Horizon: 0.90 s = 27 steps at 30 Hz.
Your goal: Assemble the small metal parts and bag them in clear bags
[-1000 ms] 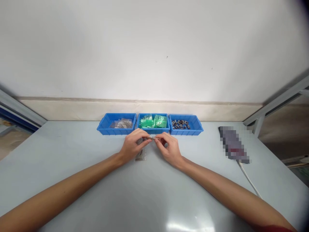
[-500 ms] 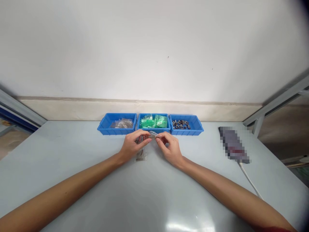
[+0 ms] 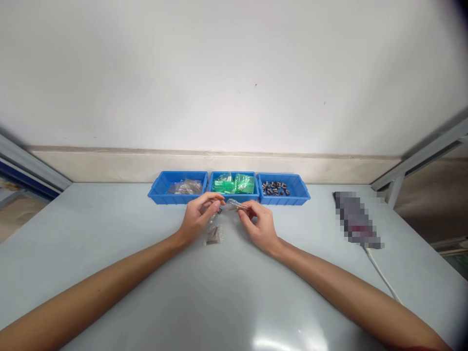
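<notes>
A small clear plastic bag is in my right hand, pinched between thumb and fingers. Its far end points left, toward my left hand. My left hand is curled, with its index finger and thumb a little apart. Something small and dark shows at the left thumb, too small to name and partly hidden. Below that hand, another small clear bag with brownish contents lies on the table, partly overlapped by more clear plastic.
Three blue bins stand in a row by the wall: the left bin with clear bags, the middle bin with green packets, the right bin with several small metal parts. A blurred-out dark object with a white cable lies right.
My left hand has drawn back slightly to the left from the clear bag, its finger and thumb parting from it. My right hand keeps its pinch. The bag on the table shows more fully.
</notes>
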Motion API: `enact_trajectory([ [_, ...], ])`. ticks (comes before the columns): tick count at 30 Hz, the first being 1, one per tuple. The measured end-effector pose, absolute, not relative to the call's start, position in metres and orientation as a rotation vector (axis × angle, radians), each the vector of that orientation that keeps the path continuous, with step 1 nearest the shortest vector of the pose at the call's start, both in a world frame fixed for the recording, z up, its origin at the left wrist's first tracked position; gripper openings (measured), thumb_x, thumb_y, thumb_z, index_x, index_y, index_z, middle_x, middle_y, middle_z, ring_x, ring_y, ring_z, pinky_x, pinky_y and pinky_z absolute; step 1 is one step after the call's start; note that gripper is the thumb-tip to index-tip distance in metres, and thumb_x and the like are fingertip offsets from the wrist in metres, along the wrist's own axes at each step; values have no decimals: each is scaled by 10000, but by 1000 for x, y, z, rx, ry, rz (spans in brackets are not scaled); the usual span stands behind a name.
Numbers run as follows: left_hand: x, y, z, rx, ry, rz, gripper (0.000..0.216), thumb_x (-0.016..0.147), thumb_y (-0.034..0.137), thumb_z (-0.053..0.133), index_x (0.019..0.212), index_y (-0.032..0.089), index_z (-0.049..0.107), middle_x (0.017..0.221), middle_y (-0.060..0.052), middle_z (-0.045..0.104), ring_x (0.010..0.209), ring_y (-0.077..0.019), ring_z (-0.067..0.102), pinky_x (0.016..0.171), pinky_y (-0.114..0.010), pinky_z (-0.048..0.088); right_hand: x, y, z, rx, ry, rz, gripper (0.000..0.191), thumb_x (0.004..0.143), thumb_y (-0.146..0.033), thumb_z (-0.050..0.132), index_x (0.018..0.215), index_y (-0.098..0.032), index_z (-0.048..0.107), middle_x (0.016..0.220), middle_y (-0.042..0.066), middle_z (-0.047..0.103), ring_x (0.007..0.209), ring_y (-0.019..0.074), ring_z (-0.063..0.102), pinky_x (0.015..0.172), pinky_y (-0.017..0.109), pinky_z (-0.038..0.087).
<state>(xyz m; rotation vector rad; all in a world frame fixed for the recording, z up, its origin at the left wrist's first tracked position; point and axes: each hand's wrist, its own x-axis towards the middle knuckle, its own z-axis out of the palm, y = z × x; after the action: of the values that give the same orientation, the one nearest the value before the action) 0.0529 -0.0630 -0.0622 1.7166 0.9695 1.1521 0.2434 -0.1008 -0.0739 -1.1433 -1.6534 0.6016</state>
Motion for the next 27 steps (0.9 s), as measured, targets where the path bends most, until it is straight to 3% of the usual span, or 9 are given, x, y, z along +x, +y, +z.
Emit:
enact_trajectory([
  [8, 55, -59, -68, 1673, 954, 1186, 220, 800, 355, 677, 857, 150, 622, 826, -34, 625, 700, -127, 579, 636, -228, 471, 243, -100, -75, -1144, -1655, 578, 109, 877, -238, 517, 823, -181, 594, 704, 5, 580, 606, 125, 505, 581, 243, 400],
  [12, 53, -58, -70, 1824, 966, 1198, 188, 836, 337, 646, 786, 156, 637, 789, -21, 631, 717, -125, 578, 665, -223, 461, 243, -100, -76, -1140, -1661, 581, 106, 877, -236, 519, 828, -182, 596, 702, 6, 580, 605, 126, 505, 578, 244, 401],
  [17, 51, -58, -68, 1960, 957, 1176, 264, 927, 350, 505, 862, 165, 683, 866, -49, 668, 763, -140, 608, 687, -236, 469, 243, -101, -75, -1133, -1670, 593, 108, 882, -238, 520, 839, -183, 602, 708, 6, 582, 608, 125, 502, 581, 246, 402],
  [20, 53, -58, -67, 2040, 902, 1118, 197, 884, 343, 584, 910, 173, 680, 923, -62, 671, 833, -158, 608, 686, -236, 469, 244, -101, -75, -1122, -1683, 602, 106, 883, -239, 523, 848, -184, 606, 704, 2, 579, 605, 123, 499, 579, 245, 399],
  [27, 57, -60, -65, 2110, 863, 1001, 124, 857, 283, 613, 853, 160, 629, 849, -39, 634, 696, -112, 544, 584, -202, 434, 243, -100, -76, -1123, -1695, 590, 105, 888, -248, 534, 848, -186, 608, 717, 6, 586, 617, 125, 503, 586, 247, 395],
])
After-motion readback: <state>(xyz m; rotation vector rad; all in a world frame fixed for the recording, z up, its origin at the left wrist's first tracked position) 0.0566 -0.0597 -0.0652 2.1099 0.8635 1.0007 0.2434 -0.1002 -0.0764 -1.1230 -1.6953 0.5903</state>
